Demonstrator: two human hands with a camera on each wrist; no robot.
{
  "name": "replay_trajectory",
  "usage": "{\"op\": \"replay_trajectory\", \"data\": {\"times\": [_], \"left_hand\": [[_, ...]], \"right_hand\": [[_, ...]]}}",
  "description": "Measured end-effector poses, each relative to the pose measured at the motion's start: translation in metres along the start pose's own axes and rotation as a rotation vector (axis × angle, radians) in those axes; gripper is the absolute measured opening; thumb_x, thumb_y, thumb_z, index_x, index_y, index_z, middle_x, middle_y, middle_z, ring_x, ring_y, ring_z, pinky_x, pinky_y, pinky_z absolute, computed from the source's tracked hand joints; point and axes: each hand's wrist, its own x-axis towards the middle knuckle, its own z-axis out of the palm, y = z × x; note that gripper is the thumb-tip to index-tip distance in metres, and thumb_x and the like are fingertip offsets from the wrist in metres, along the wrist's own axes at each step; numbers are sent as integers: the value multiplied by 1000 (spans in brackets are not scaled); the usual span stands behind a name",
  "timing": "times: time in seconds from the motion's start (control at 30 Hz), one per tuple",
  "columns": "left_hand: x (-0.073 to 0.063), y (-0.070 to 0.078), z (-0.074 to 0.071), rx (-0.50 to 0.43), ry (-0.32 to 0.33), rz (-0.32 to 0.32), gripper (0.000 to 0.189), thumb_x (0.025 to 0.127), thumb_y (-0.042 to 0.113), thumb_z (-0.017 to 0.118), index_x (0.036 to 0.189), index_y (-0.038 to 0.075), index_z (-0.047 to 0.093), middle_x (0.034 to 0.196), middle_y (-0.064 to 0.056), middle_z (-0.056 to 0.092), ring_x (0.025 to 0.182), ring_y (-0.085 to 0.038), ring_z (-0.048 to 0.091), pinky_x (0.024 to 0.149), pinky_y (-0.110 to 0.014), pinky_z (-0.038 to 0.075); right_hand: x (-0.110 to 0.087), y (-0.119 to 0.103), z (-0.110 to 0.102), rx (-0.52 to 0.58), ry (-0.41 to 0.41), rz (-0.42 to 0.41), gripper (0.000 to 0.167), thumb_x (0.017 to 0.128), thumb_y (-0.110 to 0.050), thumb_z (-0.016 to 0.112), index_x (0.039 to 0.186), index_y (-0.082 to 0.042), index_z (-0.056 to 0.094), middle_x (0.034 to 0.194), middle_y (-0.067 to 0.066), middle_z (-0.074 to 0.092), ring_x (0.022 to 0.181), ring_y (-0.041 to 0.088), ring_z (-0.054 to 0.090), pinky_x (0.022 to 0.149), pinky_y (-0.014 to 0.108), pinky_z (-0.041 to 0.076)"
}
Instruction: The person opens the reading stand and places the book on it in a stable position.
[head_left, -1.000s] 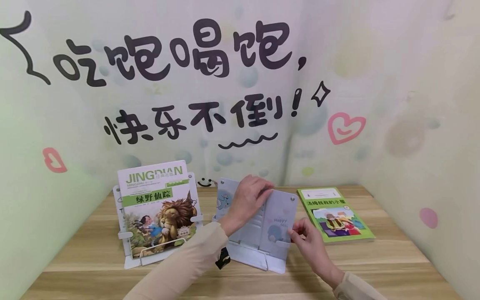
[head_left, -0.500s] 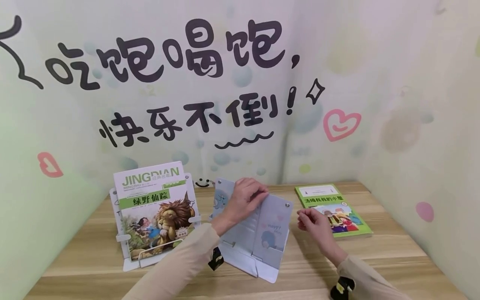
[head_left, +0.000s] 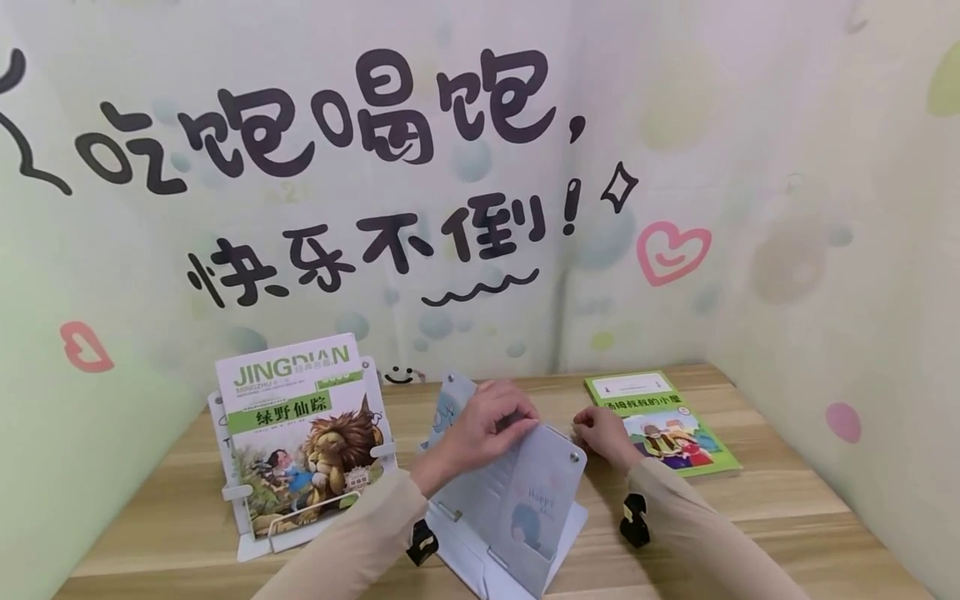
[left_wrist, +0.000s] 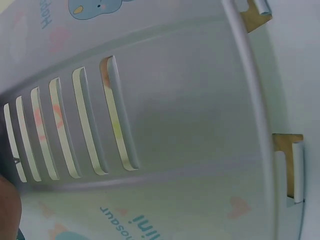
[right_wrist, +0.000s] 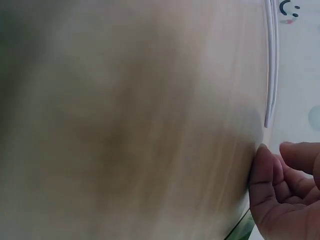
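Observation:
My left hand [head_left: 480, 429] grips the top edge of a pale blue-white metal book stand [head_left: 536, 500] printed with a small blue animal. In the left wrist view, the slotted back panel [left_wrist: 195, 95] of the stand fills most of the picture, with only a bit of the hand at the left edge. To the right of the stand's top corner is my right hand [head_left: 607, 435], its fingers loosely bent. The right wrist view shows its thumb and fingers [right_wrist: 262, 182] apart, with nothing seen between them. The stand's rear side is hidden in the head view.
On the left, a second book stand [head_left: 255, 547] bears an upright book with a lion on its cover [head_left: 303, 450]. A green-edged book [head_left: 667, 429] lies flat on the wooden table [head_left: 780, 517], just beyond my right hand. A printed cloth wall [head_left: 480, 333] rises behind.
The held stand has turned and come nearer, its panel now angled to the right. My right hand has left the stand's right clip and moved up beside its top corner.

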Motion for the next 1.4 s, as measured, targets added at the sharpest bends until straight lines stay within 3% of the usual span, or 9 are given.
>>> {"op": "replay_trajectory", "data": {"times": [0.13,0.3,0.4,0.53,0.7,0.77,0.93,1.23,1.4], "left_hand": [[-4,5,-1,-13,-2,18,5,90,14,62,87,11,64,85,4,65,89,-9,56,92,-33,40],[-5,9,-3,-20,3,41,4,90,13,62,86,11,63,84,4,64,84,-9,55,88,-31,41],[-6,10,-4,-26,-6,39,5,90,14,62,88,10,63,84,4,64,82,-9,54,89,-31,41],[-5,9,-5,-34,-15,44,1,88,11,64,88,11,64,85,3,64,81,-9,54,87,-29,42],[-1,7,-8,-31,-28,61,2,89,11,64,88,11,65,85,3,65,81,-8,54,82,-25,43],[0,6,-11,-28,-33,62,2,89,11,64,88,10,66,85,4,66,82,-8,55,88,-28,44],[-1,0,-18,-39,-30,86,4,89,9,63,87,9,66,86,1,67,83,-8,59,96,-34,44],[-17,-8,-37,-86,1,5,5,90,9,61,90,8,67,94,-4,68,97,-16,63,111,-44,30],[-25,-8,-44,-127,37,-13,9,86,-1,63,89,7,66,95,-7,69,99,-22,62,111,-43,31]], "right_hand": [[3,-2,1,-98,-52,-10,8,85,-7,64,85,1,63,72,6,59,64,15,52,55,24,43],[0,-7,4,-267,-112,-96,5,79,-6,67,75,-4,65,68,2,60,60,13,51,54,23,42],[-4,-12,4,-362,-123,-140,5,79,-5,64,74,-5,67,68,1,60,60,13,51,54,25,42],[-8,-14,1,-394,-123,-151,5,82,-6,62,77,-5,64,70,2,58,62,14,51,55,26,42],[-9,-9,-5,-329,-34,-218,5,81,-1,63,80,-2,59,72,5,57,66,17,52,59,30,45],[-10,-6,-8,-314,2,-251,5,82,-1,63,81,1,59,74,7,58,67,18,53,61,32,47],[-11,-4,-15,-213,17,-222,5,86,-1,59,83,3,61,72,7,59,62,16,52,55,29,45],[-32,-13,-22,188,-54,-86,16,94,-5,51,96,10,57,72,10,59,57,13,53,51,25,48],[-43,-27,-15,415,-109,-105,24,97,-9,49,108,12,52,82,11,62,65,13,57,58,26,53]]}}
